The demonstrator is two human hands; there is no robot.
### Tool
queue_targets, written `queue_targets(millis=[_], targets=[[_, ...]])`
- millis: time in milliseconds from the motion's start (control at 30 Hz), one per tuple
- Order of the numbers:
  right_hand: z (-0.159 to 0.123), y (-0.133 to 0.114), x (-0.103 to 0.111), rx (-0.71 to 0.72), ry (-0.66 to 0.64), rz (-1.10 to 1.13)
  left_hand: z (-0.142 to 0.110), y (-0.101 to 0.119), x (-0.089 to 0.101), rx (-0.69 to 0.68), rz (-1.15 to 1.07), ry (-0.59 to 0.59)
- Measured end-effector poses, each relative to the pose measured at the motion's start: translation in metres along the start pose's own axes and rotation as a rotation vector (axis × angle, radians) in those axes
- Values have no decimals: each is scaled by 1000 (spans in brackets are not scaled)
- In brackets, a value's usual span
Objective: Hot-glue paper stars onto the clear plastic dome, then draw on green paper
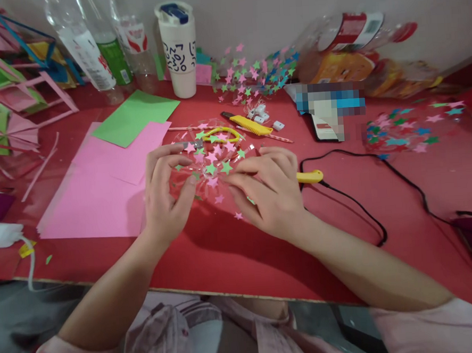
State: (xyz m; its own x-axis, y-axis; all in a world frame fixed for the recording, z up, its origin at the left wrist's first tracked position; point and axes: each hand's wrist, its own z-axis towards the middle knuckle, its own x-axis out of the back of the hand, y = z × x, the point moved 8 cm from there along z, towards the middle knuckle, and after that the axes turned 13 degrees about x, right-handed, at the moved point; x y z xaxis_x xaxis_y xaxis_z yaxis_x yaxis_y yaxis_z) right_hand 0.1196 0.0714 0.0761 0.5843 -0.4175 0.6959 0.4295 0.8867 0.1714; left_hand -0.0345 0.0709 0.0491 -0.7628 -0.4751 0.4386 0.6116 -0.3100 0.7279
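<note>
We've L hand [167, 194] wide, R hand [267, 190] unclear (pinching?) at starry plastic [210, 169]. Two star clusters [254, 74] look done; this prob. isn't.

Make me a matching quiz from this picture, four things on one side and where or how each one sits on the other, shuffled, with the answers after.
Things:
1. White tumbler
2. Star-dotted clear plastic
3. Green paper
4. Red-capped bottle

Places and states:
A. Partly overlapping pink paper
B. Lying on its side
C. Standing upright
D. Between the left hand and the right hand

Pairs: 1-C, 2-D, 3-A, 4-B
</note>
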Motion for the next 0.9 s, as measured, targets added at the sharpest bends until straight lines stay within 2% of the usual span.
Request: queue_targets(millis=[167,233,300,367,467,567,633,733,900], targets=[[3,13,20,-38,67,-36,-3,0,14,-93,-98,135],[-1,21,26,-64,75,-31,-8,4,17,-149,-135,141],[-8,28,27,-81,51,10,-15,14,14,-221,-149,84],[-18,31,20,-72,-32,77,-24,27,6,-319,-128,-22],[-39,28,0,-14,-262,157,-37,47,-5,-451,-80,-150],[-61,24,-21,15,-469,154,-42,57,-9,-502,-66,-175],[-72,23,-31,21,-556,138,-45,60,-11,-518,-52,-173],[-79,24,-37,16,-617,134,-52,61,-17,-563,-10,-194],[-80,23,-35,-5,-635,168,-72,63,-38,-685,55,-336]])
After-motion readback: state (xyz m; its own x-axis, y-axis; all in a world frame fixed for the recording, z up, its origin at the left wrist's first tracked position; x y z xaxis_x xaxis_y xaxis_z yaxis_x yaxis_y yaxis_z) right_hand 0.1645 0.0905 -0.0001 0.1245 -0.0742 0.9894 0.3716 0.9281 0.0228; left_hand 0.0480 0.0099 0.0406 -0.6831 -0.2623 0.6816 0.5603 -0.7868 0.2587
